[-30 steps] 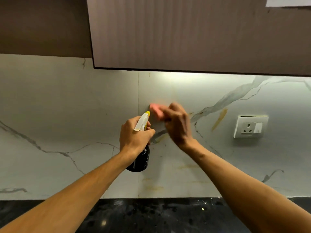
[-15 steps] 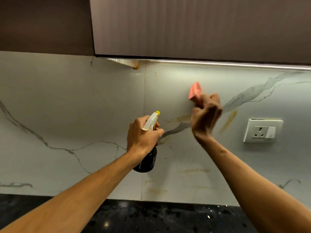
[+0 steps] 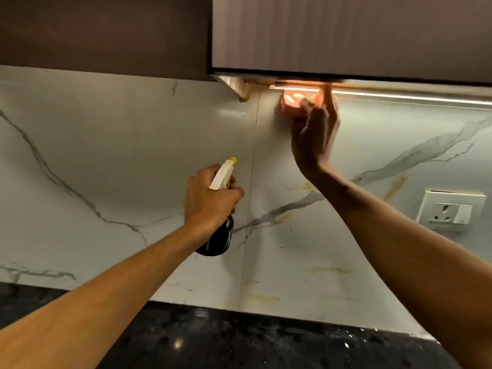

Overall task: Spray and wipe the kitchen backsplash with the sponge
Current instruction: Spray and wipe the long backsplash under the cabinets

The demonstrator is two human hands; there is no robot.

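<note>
1. Presently, backsplash [image 3: 119,145]: pale marbled panel filling the far wall from bench to cabinet. Yellowish streaks remain at centre and lower right, so by my judgement much of the wiping is not yet done.
2. Upper cabinet [image 3: 346,33]: brown, overhanging the top right of the wall; a lit strip runs along its underside. It caps the panel, which explains why the cleaning reaches right up beneath it.
3. Bench [image 3: 239,342]: dark speckled top along the near edge, below the panel.
4. Right hand [image 3: 314,134]: raised high, fingers curled around the sponge and pressing it to the wall, one finger stretched upward to the cabinet's underside. Arm extended, likely to reach the topmost band.
5. Left hand [image 3: 210,198]: closed around the neck of the spray bottle, held away from the wall at mid height, left of the panel seam. Judged to be kept ready for another spray.
6. Spray bottle [image 3: 221,238]: dark body, white trigger head, yellow nozzle pointing toward the wall; upright, slightly tilted.
7. Wall socket [image 3: 450,211]: white plate at far right, well apart from the wiping; a spot to keep dry.
8. Sponge [image 3: 291,102]: pinkish-orange, flat against the panel's top edge, just under the light strip, glowing in it.
</note>
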